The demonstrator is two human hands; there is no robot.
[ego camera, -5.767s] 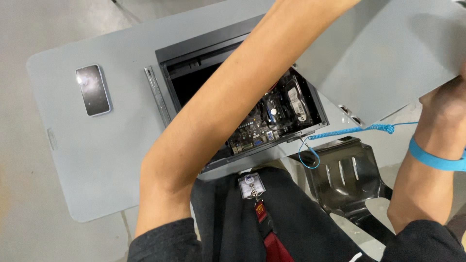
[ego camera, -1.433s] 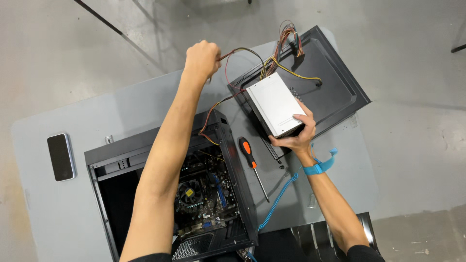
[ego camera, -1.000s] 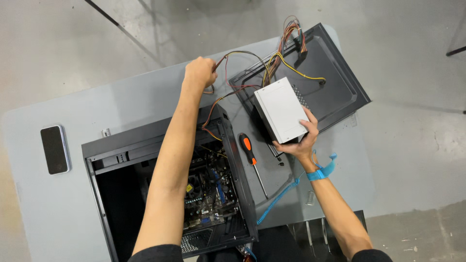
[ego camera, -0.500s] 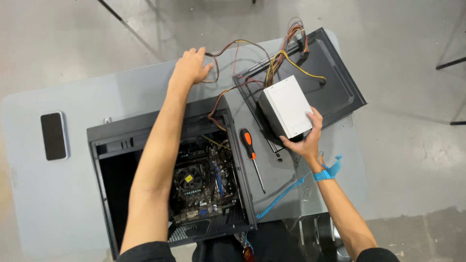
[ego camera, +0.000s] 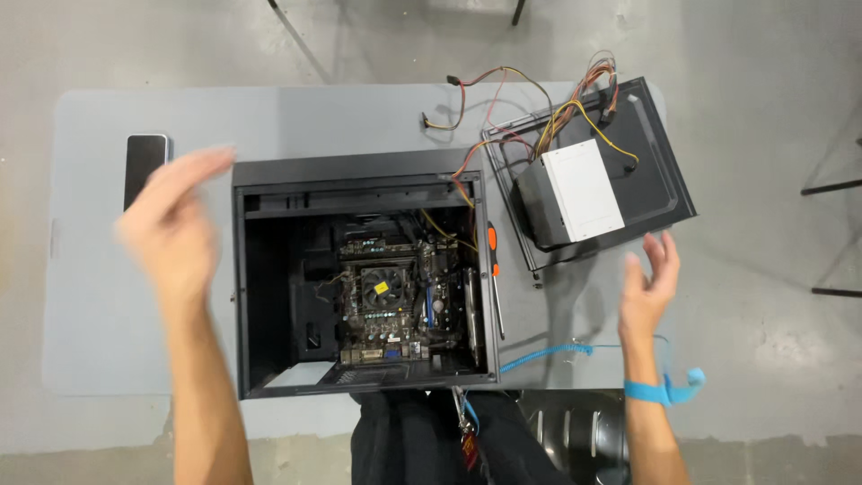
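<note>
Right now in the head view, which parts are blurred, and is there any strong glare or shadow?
In the head view, the left hand is smeared by motion blur, the right hand only slightly; the open computer case and power supply are sharp. Lighting is soft and even: no harsh glare, only mild brightness on the power supply's pale top, faint shadows on the grey table, and the case's left interior is dark.

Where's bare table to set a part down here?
Bare table lies left of the open case, below the phone; a strip runs behind the case to the loose cables. Crowded on the right: power supply on the side panel, screwdriver, coiled blue cord.
</note>
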